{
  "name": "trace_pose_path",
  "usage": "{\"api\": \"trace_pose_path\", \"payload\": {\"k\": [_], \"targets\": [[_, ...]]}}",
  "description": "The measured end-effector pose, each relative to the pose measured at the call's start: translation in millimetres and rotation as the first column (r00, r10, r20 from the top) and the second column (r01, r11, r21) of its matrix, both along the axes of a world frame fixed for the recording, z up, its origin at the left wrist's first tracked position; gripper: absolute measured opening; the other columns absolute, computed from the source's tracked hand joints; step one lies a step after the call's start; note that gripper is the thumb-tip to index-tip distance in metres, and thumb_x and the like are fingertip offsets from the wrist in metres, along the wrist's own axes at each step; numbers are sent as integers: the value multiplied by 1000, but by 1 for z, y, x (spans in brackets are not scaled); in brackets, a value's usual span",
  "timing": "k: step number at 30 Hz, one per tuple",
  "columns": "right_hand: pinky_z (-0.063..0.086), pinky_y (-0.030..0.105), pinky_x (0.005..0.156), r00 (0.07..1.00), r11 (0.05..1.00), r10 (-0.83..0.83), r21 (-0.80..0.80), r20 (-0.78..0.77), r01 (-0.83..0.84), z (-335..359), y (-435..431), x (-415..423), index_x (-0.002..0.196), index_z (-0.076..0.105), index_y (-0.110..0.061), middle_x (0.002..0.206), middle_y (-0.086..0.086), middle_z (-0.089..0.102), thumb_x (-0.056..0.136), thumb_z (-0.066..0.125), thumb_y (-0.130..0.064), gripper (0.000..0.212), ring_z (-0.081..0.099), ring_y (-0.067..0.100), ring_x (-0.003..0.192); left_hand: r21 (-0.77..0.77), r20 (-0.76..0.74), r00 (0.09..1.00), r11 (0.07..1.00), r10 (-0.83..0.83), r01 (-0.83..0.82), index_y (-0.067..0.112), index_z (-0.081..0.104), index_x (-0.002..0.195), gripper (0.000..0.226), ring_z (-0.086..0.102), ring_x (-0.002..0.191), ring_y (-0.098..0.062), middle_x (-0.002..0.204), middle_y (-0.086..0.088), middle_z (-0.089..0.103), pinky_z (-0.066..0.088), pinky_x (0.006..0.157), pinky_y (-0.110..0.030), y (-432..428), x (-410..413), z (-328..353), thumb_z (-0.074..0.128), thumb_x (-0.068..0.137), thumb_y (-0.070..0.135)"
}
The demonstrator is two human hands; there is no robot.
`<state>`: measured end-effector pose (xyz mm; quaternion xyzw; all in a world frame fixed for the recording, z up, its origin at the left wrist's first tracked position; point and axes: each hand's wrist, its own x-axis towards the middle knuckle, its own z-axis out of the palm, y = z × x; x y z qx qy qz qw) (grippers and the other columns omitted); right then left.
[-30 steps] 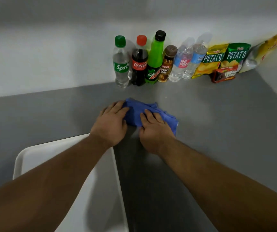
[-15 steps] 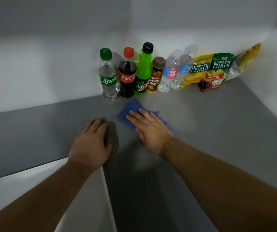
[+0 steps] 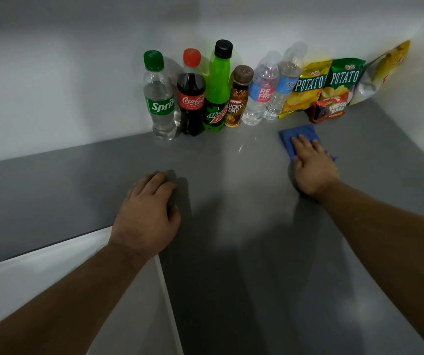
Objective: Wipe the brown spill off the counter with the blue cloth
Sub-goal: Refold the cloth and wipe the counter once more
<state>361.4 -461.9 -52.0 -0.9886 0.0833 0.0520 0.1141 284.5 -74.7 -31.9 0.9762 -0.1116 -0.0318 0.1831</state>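
The blue cloth (image 3: 298, 135) lies flat on the grey counter (image 3: 231, 226) at the back right, just in front of the snack packs. My right hand (image 3: 310, 167) presses down on it with fingers spread, covering its near half. My left hand (image 3: 146, 211) rests palm down on the bare counter near the middle, holding nothing. I see no brown stain on the counter; only a few small wet glints (image 3: 240, 149) show in front of the bottles.
A row of bottles (image 3: 193, 98) stands against the back wall. Right of them are potato chip bags (image 3: 328, 83) and a red snack pack (image 3: 330, 111). A white tray (image 3: 39, 272) sits at the near left under my left forearm. A side wall closes the right.
My left hand let go of the cloth and settled on the counter. My right hand slid the cloth to the right, from in front of the bottles to in front of the snack packs.
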Motion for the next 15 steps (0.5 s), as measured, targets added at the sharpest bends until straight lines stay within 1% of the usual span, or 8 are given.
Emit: {"api": "trace_pose_path", "payload": {"k": [3,6,11,13,15], "targets": [[13,56,126,997,997,-73,-18,-34,72,2,-9,3,165,19,-22,174,3,11,111,33,-25,56,8,34,159,-15,10,1000,1000,-27,27,15,61,136,46,44,143,-30,153,-6,52,39,120,-51,-9,-11,1,63,92,28],[12,57,125,997,998,-66,-15,-45,65,5,15,-4,165,20,-22,174,3,10,111,35,-25,56,7,37,158,-18,-2,1000,1000,-25,25,16,62,137,45,47,141,-30,152,-6,53,39,119,-51,-16,-20,2,62,94,29],[3,50,127,990,985,139,99,-6,-138,3,108,-63,164,21,-30,173,-5,12,108,35,-24,58,2,29,160,-10,-19,1000,1000,-5,5,16,60,139,44,48,140,-29,152,-6,54,37,121,-48,-21,-35,5,60,97,29],[1,48,127,976,972,219,93,-3,-218,-1,145,-91,164,20,-32,173,-8,11,105,41,-22,63,0,27,160,9,-28,1000,1000,10,-10,15,60,140,44,49,139,-30,151,-8,55,36,122,-50,-23,-44,6,59,98,29],[0,45,127,959,957,283,70,-12,-282,-5,165,-116,163,19,-33,173,-11,10,106,40,-24,62,0,25,160,20,-11,1000,1000,19,-19,12,62,138,41,52,137,-33,148,-12,58,34,123,-52,-25,-57,6,57,99,26]]}}
